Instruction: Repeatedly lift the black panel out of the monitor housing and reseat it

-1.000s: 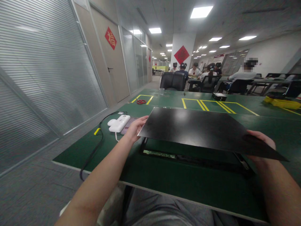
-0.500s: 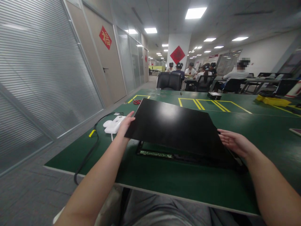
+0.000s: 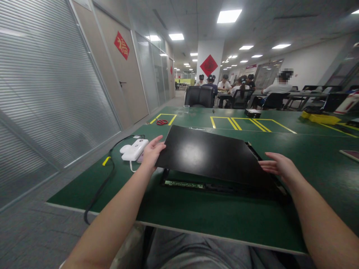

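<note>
A thin, glossy black screen panel hangs tilted over a dark frame, its left side raised. My left hand grips the panel's left edge, with the thumb near the top face and part of the fingers hidden. At the right edge, my right hand has its fingers stretched out, the tips against or very close to the panel. Under the panel, the frame shows a green circuit strip along its near side. The frame's far right corner also shows past the panel.
White device with a cord sits left of the panel, beside a black cable. Red-handled scissors, a clear cup and a small black box stand farther back on the green table. Several people sit beyond.
The panel has come down a little at its far side, so the frame's far right corner now shows. My right hand's fingers have straightened; my left hand still holds the left edge.
</note>
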{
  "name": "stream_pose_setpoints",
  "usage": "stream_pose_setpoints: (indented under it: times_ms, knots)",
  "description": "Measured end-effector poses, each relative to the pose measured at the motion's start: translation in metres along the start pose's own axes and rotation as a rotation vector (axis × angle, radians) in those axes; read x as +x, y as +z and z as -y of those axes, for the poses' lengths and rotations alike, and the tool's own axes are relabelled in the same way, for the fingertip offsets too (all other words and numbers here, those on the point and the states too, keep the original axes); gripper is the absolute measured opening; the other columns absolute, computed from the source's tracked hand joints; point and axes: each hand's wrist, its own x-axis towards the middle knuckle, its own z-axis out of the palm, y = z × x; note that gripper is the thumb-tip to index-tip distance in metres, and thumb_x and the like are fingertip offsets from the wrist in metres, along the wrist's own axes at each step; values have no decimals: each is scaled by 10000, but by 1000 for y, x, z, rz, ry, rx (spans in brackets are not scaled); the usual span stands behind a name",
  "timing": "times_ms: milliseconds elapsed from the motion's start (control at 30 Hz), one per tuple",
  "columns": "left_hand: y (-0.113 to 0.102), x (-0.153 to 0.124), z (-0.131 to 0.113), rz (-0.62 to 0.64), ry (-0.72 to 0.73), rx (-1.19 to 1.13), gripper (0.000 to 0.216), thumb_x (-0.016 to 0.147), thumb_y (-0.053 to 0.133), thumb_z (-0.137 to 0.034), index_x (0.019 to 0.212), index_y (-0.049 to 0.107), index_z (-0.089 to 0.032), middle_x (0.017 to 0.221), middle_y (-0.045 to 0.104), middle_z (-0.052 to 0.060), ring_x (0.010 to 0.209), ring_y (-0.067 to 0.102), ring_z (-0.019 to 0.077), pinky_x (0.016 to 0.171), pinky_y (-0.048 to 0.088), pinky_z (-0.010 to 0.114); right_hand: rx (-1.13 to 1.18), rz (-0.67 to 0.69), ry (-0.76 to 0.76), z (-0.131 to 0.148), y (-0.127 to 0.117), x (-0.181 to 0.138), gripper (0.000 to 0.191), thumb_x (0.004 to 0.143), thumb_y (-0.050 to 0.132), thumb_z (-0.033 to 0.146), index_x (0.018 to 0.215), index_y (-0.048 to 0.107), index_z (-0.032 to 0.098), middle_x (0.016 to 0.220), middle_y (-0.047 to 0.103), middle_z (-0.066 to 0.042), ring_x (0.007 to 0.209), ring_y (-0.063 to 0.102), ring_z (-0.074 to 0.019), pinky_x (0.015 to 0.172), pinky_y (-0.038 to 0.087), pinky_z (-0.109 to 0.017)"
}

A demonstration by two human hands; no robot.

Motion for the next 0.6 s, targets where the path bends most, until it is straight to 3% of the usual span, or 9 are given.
stream_pose_setpoints:
  times_ms: [200, 367, 600]
  knots:
    - [2, 0, 15, 58, -7, 54, 660, 596, 777, -113, 1247, 674, -142, 874, 773, 35, 748, 718, 165, 751, 576, 295, -59, -69, -17, 2, 0, -4, 334, 922, 569, 267, 1240, 580, 164, 634, 710, -75, 576, 697, -186, 554, 552, -234]
    - [0, 1, 28, 114, -29, 122, 700, 601, 811, -154, 1284, 662, -169, 931, 780, 58, 771, 730, 193, 713, 577, 307, -75, -109, -64, -7, -6, 8, 299, 886, 599, 284, 1164, 618, 173, 625, 699, -76, 566, 684, -190, 539, 541, -238]
    - [-1, 0, 37, 164, -17, 211, 615, 602, 847, -191, 1198, 694, -191, 886, 763, 37, 779, 723, 187, 725, 564, 297, -127, -124, -69, -18, -17, 25, 268, 846, 659, 340, 1081, 623, 216, 673, 713, -85, 607, 697, -204, 560, 558, -260]
